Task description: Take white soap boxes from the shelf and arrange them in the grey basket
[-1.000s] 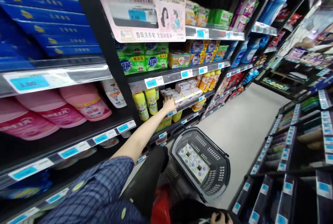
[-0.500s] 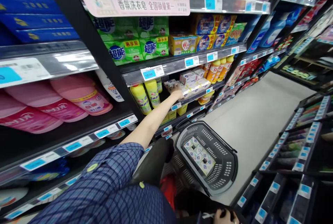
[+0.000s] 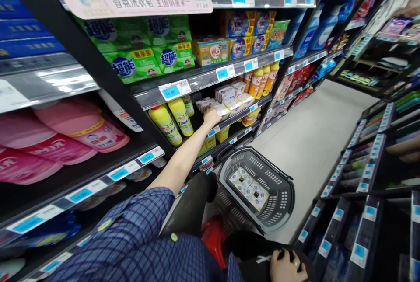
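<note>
My left hand [image 3: 211, 116] reaches onto a low shelf, with its fingers curled at a small white-and-purple box [image 3: 222, 111], one of several like it; the fingertips are partly hidden. Behind and to the right of it more such boxes [image 3: 225, 93] are stacked. Just left of the hand stand yellow bottles [image 3: 180, 116]. At the bottom edge, near my dark-clad leg, my right hand [image 3: 287, 268] has its fingers bent around something dark that I cannot make out. A grey shopping basket [image 3: 278, 212] stands on the floor, with several patterned small boxes [image 3: 250, 188] lying flat inside.
Green soap packs [image 3: 177, 57] fill the shelf above my left hand, with a shelf edge [image 3: 203, 80] between. Pink bottles [image 3: 105, 129] stand on the left shelf. Orange bottles [image 3: 262, 81] are further right. A low rack [image 3: 364, 225] borders the aisle floor [image 3: 295, 116].
The view has shifted, so the shelves sit further left in the picture. My left hand stays at the small boxes on the low shelf. More of my right hand shows at the bottom.
</note>
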Available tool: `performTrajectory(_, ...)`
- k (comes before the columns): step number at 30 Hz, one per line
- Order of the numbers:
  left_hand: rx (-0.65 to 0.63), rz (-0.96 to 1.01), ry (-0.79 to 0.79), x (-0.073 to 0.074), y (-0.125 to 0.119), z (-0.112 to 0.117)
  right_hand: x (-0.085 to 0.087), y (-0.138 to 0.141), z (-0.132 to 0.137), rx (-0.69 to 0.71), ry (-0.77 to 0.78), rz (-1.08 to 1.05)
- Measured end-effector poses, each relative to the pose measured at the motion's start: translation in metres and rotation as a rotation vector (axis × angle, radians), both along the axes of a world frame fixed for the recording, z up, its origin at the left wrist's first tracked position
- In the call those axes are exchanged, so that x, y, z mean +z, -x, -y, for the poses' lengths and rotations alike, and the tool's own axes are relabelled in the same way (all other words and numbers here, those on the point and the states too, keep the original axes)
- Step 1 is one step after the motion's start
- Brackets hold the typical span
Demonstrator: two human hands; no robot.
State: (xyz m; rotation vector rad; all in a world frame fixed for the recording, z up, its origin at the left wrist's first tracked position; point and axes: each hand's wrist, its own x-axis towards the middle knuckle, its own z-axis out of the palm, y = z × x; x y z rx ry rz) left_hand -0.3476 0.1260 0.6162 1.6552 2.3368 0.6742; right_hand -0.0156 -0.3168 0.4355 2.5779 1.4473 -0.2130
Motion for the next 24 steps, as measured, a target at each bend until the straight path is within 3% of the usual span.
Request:
performTrajectory(5,-0.135,0.027,-0.219,0.021,0.007,0.058,0.003,0.006,0.006,-0.009,-0.200,0.068)
performTrajectory(7,-0.211,0.132,-0.288,0.025,0.012,0.096,-0.001,0.000,0.004,-0.070,-0.266,0.052)
performTrajectory(9,-0.321,0.357,-0.235,0.023,0.014,0.144,0.001,-0.006,-0.005,-0.168,-0.263,-0.093)
performTrajectory(11,-0.457,0.653,-0.101,0.017,0.010,0.198,0.014,-0.003,-0.019,-0.239,-0.269,-0.442)
performTrajectory(12,-0.515,0.779,-0.038,0.013,0.006,0.225,0.025,0.002,-0.028,-0.209,-0.298,-0.713)
performTrajectory(14,-0.597,0.922,0.088,0.008,-0.008,0.276,0.054,0.022,-0.043,-0.019,-0.410,-1.283)
performTrajectory(16,-0.652,0.896,0.212,0.007,-0.023,0.320,0.084,0.047,-0.053,0.187,-0.472,-1.667)
performTrajectory(18,-0.653,0.819,0.287,0.008,-0.036,0.351,0.105,0.067,-0.054,0.252,-0.445,-1.765)
performTrajectory(21,-0.690,0.739,0.367,0.011,-0.042,0.366,0.111,0.074,-0.046,0.130,-0.334,-1.727)
performTrajectory(23,-0.870,0.672,0.414,0.015,-0.038,0.344,0.101,0.065,-0.037,0.046,-0.283,-1.723)
performTrajectory(24,-0.949,0.618,0.387,0.018,-0.033,0.321,0.094,0.059,-0.032,0.028,-0.264,-1.713)
